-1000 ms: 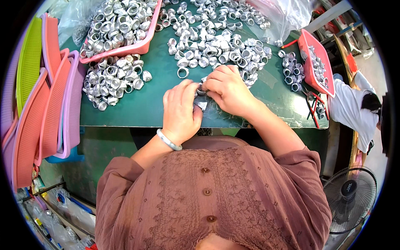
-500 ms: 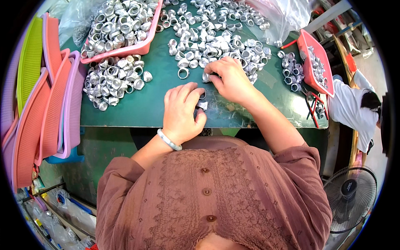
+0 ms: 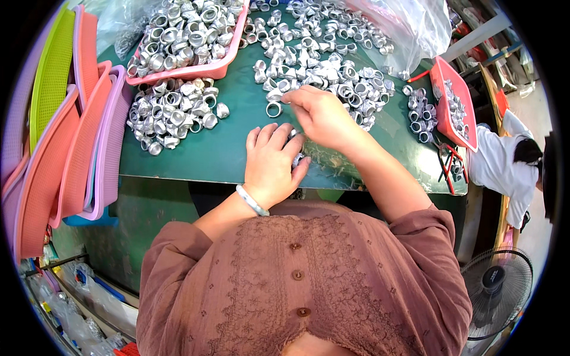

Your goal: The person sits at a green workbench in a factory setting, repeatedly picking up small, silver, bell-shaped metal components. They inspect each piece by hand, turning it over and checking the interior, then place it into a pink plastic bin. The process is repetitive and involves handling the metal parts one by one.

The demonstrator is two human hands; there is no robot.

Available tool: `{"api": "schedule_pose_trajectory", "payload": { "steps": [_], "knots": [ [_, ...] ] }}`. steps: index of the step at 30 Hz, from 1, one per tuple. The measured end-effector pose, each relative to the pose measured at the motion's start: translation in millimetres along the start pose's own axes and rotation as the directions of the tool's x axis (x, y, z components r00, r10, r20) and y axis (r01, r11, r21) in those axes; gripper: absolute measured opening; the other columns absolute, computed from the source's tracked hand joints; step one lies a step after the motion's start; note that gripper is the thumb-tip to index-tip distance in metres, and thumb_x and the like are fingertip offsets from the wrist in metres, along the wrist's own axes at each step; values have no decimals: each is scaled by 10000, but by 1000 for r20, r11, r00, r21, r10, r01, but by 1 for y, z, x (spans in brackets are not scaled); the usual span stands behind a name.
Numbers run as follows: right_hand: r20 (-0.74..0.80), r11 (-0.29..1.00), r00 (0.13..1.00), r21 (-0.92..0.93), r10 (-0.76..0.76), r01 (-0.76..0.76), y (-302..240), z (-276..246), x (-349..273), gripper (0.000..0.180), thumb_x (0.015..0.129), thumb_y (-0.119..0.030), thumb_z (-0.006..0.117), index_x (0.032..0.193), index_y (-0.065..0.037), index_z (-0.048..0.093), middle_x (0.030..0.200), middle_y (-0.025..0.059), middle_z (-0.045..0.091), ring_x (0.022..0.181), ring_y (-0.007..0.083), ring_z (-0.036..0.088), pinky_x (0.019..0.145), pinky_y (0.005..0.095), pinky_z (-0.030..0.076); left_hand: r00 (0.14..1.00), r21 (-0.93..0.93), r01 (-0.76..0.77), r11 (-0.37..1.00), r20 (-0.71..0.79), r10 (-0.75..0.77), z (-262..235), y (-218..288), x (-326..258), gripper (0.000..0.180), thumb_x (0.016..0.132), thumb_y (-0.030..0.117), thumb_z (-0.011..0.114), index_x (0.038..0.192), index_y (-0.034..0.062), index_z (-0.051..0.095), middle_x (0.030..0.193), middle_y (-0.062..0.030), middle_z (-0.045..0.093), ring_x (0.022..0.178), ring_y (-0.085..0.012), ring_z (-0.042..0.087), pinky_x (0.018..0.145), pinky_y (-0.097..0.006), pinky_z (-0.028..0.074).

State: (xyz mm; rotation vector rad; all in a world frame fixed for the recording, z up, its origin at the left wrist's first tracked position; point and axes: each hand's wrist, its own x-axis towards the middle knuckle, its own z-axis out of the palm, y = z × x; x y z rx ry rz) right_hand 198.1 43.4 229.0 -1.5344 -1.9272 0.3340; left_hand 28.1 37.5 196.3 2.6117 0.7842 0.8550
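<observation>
On the green table, my left hand point(image 3: 274, 155), with a pale bangle point(image 3: 252, 200) at its wrist, lies palm down with fingers apart. A silver metal ring point(image 3: 297, 159) shows between its thumb and forefinger, and another ring point(image 3: 293, 134) peeks out at its fingertips. My right hand point(image 3: 325, 118) is bent with its fingers drawn together at the near edge of the large ring pile point(image 3: 320, 68); whatever its fingertips hold is hidden. A single ring point(image 3: 274, 110) stands just left of those fingertips. A smaller heap of rings point(image 3: 172, 113) lies to the left.
A pink basket point(image 3: 208, 72) heaped with rings stands back left; a smaller red-pink basket point(image 3: 445, 101) is at right, beside red-handled pliers point(image 3: 452, 163). Coloured baskets point(image 3: 74, 136) are stacked at left. A clear plastic bag point(image 3: 409, 29), a fan point(image 3: 496, 285) and another person point(image 3: 504, 160) are also in view.
The view has shifted slightly. My right hand has moved off the ring it touched at the pile's edge, towards the left. My left hand has come closer over the ring by its thumb.
</observation>
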Motion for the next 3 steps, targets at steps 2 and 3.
{"api": "schedule_pose_trajectory", "payload": {
  "steps": [2, 3],
  "knots": [
    [61, 996, 997, -76, 50, -45, -6, 5, 7, 244, 802, -80, 571, 1025, -54, 666, 1005, 163, 653, 881, 346, 636, 776, 408, 507, 1000, -41, 22, 999, 4, -21, -1, -2, 0, 380, 714, 242, 703, 1049, 83, 621, 1133, -128, 541, 1079, -338, 479, 951, -483, 326],
    [63, 996, 997, -77, 48, -43, -6, 5, 8, 244, 802, -80, 571, 1025, -54, 666, 1005, 163, 653, 881, 346, 636, 776, 408, 507, 1000, -41, 24, 999, 1, -24, -1, -2, 0, 380, 714, 242, 703, 1049, 83, 621, 1133, -128, 541, 1079, -338, 479, 951, -483, 326]
  ]
}}
